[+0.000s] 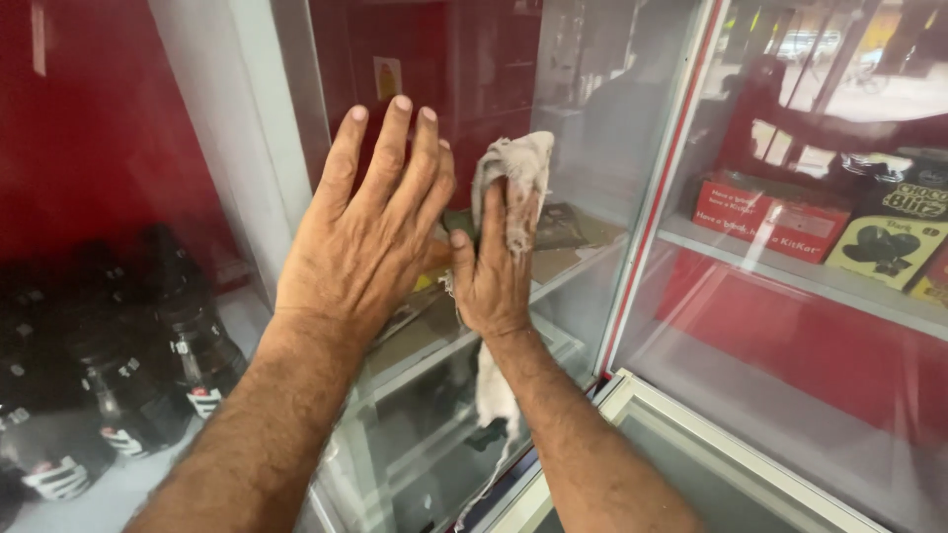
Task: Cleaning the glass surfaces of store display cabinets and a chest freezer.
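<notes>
While shelved behind glass (592, 118): dark bottles (188, 345), red carton (765, 222).

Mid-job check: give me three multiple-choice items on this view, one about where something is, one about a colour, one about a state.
1. Where do the dark plastic bottles stand?
A. lower left, behind glass
B. on the right shelf
C. on the chest lid

2. What colour is the flat carton on the right shelf?
A. blue
B. red
C. green

3. How is the left hand?
A. clenched in a fist
B. gripping a bottle
C. open, fingers spread flat

Answers:
1 A, they cluster at the lower left.
2 B, its front is red.
3 C, the palm lies open on the glass door, while the right hand presses a crumpled pale cloth.
</notes>
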